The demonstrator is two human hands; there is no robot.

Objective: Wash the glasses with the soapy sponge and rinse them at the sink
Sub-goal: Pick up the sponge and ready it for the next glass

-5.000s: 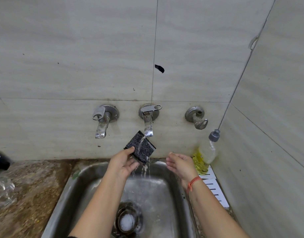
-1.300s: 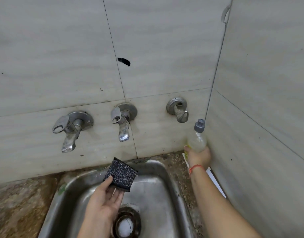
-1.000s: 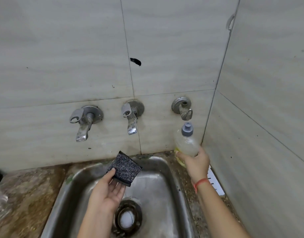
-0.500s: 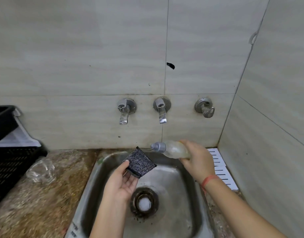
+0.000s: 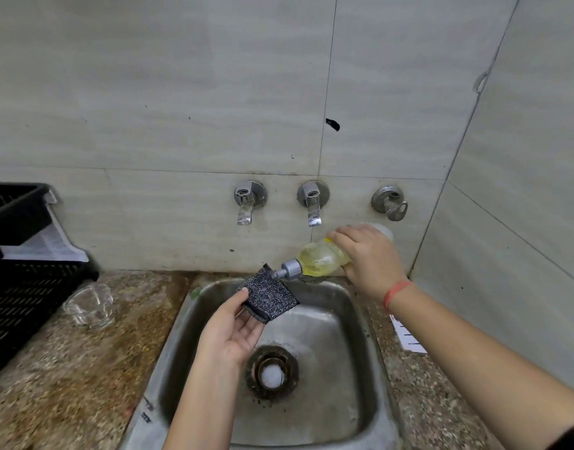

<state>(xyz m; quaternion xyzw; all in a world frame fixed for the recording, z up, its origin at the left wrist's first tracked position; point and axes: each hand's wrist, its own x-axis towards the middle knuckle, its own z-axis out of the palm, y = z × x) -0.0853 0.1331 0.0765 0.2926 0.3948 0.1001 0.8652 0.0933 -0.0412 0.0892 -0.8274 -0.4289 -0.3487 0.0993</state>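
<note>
While the right hand (image 5: 370, 258) wraps its fingers round the soap bottle (image 5: 323, 257) and tips it nozzle (image 5: 287, 271) down, the left hand (image 5: 233, 332) lies palm up over the sink (image 5: 178, 336). Its thumb pins the near corner of the dark sponge (image 5: 269, 295) against nearly straight fingers. The nozzle sits at the sponge's far corner, touching or just short of it; I can't tell which. No water runs from the taps (image 5: 312, 206).

One glass (image 5: 89, 305) stands on the counter (image 5: 68, 368) beside the sink's left edge, near a black crate (image 5: 16, 287) and well apart from both hands. It looks unwashed to me.

As I see it, a hard squeeze could send soap past the sponge's edge into the sink, wasted, and too much soap would make the glass slippery to hold. The thumb's light hold might also let the wet sponge slide off toward the drain (image 5: 272, 373).
</note>
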